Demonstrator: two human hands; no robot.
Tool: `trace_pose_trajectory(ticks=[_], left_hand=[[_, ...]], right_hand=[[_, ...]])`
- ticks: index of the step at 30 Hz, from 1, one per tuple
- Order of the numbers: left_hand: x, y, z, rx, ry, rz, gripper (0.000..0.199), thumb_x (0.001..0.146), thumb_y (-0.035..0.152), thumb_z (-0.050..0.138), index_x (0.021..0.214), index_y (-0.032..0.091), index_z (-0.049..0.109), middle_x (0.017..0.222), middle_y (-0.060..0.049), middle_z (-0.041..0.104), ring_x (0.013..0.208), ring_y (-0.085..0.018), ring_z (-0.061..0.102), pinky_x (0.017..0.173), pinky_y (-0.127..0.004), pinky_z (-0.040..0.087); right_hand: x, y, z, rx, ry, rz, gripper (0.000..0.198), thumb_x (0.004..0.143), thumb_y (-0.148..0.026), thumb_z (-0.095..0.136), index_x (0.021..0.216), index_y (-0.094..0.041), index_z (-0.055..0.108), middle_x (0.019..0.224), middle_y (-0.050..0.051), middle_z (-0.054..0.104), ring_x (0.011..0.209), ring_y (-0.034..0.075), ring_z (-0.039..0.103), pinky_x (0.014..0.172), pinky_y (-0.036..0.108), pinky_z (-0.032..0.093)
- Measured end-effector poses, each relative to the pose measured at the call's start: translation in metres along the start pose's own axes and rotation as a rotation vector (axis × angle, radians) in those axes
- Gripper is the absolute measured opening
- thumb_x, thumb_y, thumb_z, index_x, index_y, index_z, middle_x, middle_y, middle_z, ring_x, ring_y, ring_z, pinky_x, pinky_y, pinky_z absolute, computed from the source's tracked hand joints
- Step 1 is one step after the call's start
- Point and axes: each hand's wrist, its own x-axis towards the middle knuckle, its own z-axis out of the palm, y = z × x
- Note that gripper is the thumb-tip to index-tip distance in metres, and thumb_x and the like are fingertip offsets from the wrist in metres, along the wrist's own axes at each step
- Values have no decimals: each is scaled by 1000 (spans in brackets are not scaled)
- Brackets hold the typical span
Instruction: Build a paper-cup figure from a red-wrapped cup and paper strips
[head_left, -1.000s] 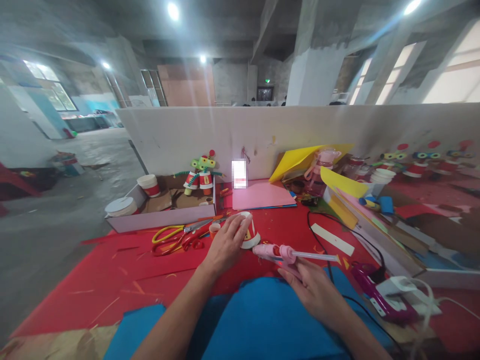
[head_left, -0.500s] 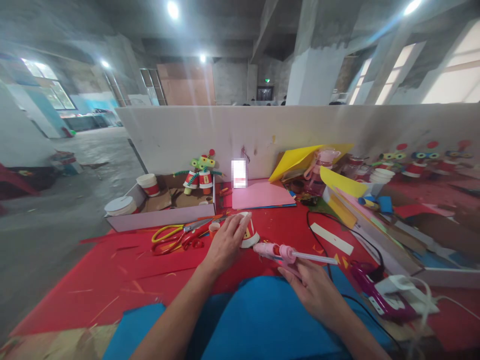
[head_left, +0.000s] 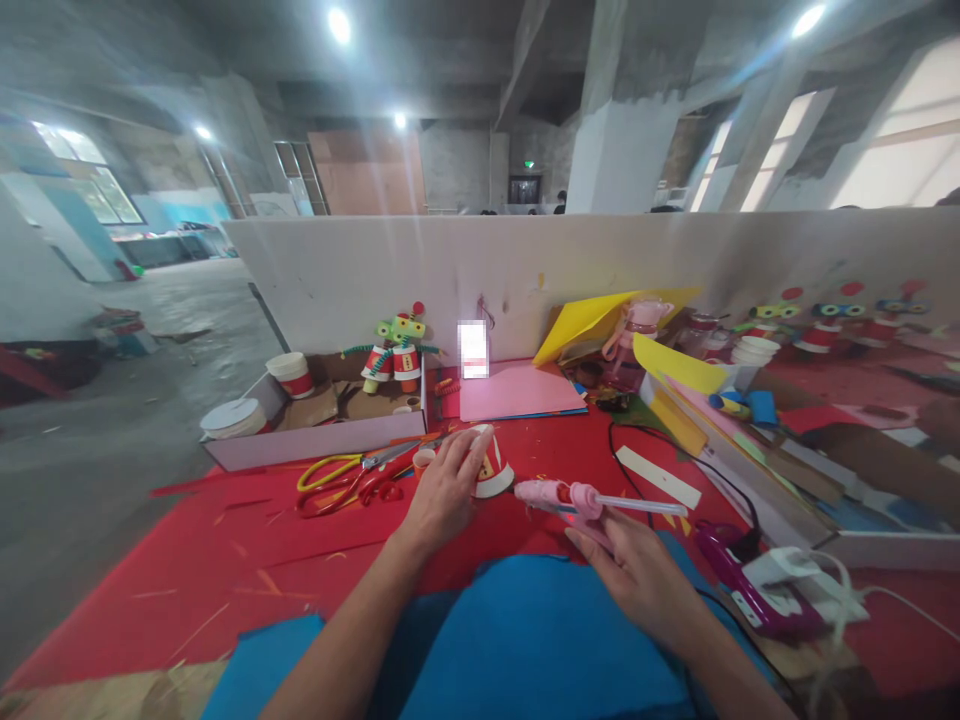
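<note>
My left hand (head_left: pixel 444 492) curls over a red and white paper cup (head_left: pixel 494 470) that stands upside down on the red table covering; the hand hides its left side. My right hand (head_left: pixel 630 560) grips a pink hot glue gun (head_left: pixel 559 492) by its handle. The gun's nozzle end points left at the cup, a small gap apart from it. A clear glue stick (head_left: pixel 641 505) juts from the gun's rear. Left of my left hand lie yellow- and red-handled scissors (head_left: pixel 341 480) and a small orange-rimmed paper roll (head_left: pixel 424 459).
An open box (head_left: pixel 315 442) at the left bears green-headed cup figures (head_left: pixel 405 350). Behind the cup lies pink card (head_left: pixel 521 392). At the right are a white strip (head_left: pixel 658 478), a dark cable, a purple power strip (head_left: pixel 757 585) and a box of scraps (head_left: pixel 757 470). Blue cloth (head_left: pixel 547 640) lies nearest.
The glue gun has drawn slightly to the right, widening the gap to the cup. My left hand stays on the cup. The whole view has shifted a little.
</note>
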Motion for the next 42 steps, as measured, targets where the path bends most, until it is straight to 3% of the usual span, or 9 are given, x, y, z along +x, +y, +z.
trace_pose_trajectory(ticks=[10,16,22,32,42], left_hand=[[0,-1,-3,-123,41,-36,94,67,4,58,150,22,18,132,-15,46,123,-30,45,98,-44,44],[0,-2,-4,-175,40,-34,95,68,3,58,150,26,17,134,-14,43,125,-30,44,100,-44,43],[2,-1,-5,-185,66,-16,90,73,5,57,150,28,17,132,-13,44,123,-29,46,98,-43,45],[0,-3,-2,-171,62,8,88,73,5,56,150,26,20,133,-14,44,124,-29,45,99,-44,44],[2,-3,-3,-166,67,23,88,74,9,60,150,26,20,133,-15,45,123,-30,47,98,-45,46]], right_hand=[[7,13,-8,76,37,19,40,95,-42,42,119,-16,60,114,14,69,104,27,65,85,33,53],[9,15,-11,83,75,48,39,93,-44,44,113,-17,64,107,14,71,98,29,67,80,33,54],[12,13,-11,163,33,51,38,94,-43,43,110,-16,64,101,14,71,96,28,67,82,33,52],[13,17,-11,247,6,39,39,94,-41,44,118,-16,61,114,14,68,106,28,64,89,35,51],[11,21,-9,287,23,105,40,92,-46,47,110,-15,63,91,10,72,88,26,69,77,33,55]])
